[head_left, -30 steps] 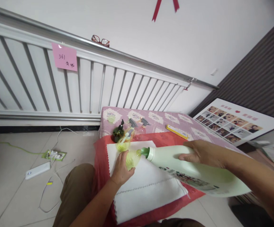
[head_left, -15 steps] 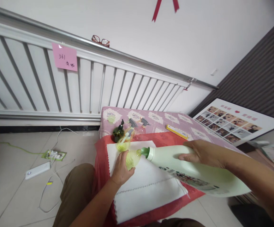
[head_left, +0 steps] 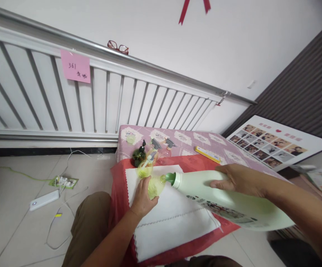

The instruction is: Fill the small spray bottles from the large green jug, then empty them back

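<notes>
My left hand (head_left: 144,198) is wrapped round a small clear yellow bottle (head_left: 155,186), tilted so its neck points right. My right hand (head_left: 235,180) grips a large pale green jug (head_left: 227,207) by its upper side, where the handle is hidden under my fingers. The jug lies nearly level, its green spout (head_left: 170,178) meeting the small bottle's mouth. Whether liquid is flowing I cannot tell. Just beyond my left hand stand a yellow pump bottle (head_left: 144,171), a dark green pump bottle (head_left: 138,157) and clear spray bottles with grey triggers, one of them pink (head_left: 166,154).
A white cloth (head_left: 174,222) lies over a red cloth (head_left: 119,193) on the purple patterned tablecloth (head_left: 183,137). A yellow box (head_left: 207,154) rests at the back. A power strip (head_left: 63,182) and cables lie on the floor at left; a radiator (head_left: 99,100) runs behind.
</notes>
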Action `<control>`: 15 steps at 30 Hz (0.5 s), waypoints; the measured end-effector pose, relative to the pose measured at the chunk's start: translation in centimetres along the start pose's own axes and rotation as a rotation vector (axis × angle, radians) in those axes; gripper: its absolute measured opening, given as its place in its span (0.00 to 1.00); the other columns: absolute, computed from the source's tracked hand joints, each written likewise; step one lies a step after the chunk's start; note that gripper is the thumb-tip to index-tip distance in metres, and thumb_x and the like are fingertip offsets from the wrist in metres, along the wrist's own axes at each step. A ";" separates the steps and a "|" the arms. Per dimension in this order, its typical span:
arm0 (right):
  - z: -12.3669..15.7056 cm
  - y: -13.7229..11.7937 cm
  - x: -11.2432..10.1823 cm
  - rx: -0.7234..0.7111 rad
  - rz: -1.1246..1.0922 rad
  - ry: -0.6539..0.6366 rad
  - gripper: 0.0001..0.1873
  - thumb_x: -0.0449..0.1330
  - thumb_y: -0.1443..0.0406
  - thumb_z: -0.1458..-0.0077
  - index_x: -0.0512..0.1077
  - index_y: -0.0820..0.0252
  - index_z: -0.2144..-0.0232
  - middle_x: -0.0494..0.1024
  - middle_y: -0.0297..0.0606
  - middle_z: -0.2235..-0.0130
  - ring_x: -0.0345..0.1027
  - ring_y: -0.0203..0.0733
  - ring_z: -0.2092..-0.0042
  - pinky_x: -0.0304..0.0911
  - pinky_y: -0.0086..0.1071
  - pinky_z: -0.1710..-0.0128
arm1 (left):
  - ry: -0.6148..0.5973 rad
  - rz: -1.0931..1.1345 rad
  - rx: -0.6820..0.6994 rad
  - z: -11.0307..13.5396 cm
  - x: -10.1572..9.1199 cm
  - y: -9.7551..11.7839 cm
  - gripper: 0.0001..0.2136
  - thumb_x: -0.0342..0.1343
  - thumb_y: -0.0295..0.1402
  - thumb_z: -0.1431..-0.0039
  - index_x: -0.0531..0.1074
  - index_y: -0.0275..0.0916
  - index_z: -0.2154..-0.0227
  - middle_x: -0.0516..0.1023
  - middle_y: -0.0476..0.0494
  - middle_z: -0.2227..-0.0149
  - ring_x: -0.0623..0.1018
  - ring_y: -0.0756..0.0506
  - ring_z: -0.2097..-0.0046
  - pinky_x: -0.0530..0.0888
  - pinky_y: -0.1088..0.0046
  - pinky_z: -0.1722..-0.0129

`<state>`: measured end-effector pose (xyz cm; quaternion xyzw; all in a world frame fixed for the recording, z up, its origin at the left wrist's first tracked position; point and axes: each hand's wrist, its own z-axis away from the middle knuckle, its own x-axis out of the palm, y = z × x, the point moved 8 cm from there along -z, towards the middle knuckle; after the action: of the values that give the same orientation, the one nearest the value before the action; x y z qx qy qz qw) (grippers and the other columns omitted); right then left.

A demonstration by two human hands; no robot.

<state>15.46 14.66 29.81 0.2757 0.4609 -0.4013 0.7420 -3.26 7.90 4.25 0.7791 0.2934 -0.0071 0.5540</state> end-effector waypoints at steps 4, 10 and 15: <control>0.0 0.0 -0.1 0.005 0.004 0.008 0.24 0.52 0.43 0.49 0.68 0.57 0.72 0.78 0.43 0.68 0.72 0.50 0.66 0.61 0.37 0.68 | 0.002 -0.005 0.004 0.0 0.0 0.0 0.38 0.60 0.28 0.56 0.51 0.40 0.41 0.61 0.36 0.43 0.62 0.37 0.39 0.62 0.52 0.39; 0.0 0.0 0.1 0.013 -0.006 -0.009 0.24 0.52 0.43 0.49 0.68 0.57 0.71 0.79 0.43 0.67 0.72 0.49 0.65 0.62 0.36 0.67 | 0.001 -0.006 0.002 0.1 0.1 -0.1 0.38 0.60 0.27 0.56 0.51 0.41 0.41 0.61 0.36 0.43 0.62 0.36 0.39 0.62 0.52 0.39; 0.1 -0.1 -0.1 0.013 0.007 0.005 0.24 0.52 0.43 0.49 0.69 0.57 0.72 0.78 0.43 0.68 0.72 0.50 0.65 0.62 0.37 0.67 | 0.004 0.003 0.001 0.1 0.0 -0.1 0.38 0.60 0.28 0.56 0.52 0.41 0.41 0.62 0.37 0.43 0.63 0.36 0.40 0.62 0.53 0.39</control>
<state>15.41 14.53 29.91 0.2831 0.4594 -0.4010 0.7402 -3.25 7.86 4.16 0.7799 0.2932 -0.0048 0.5529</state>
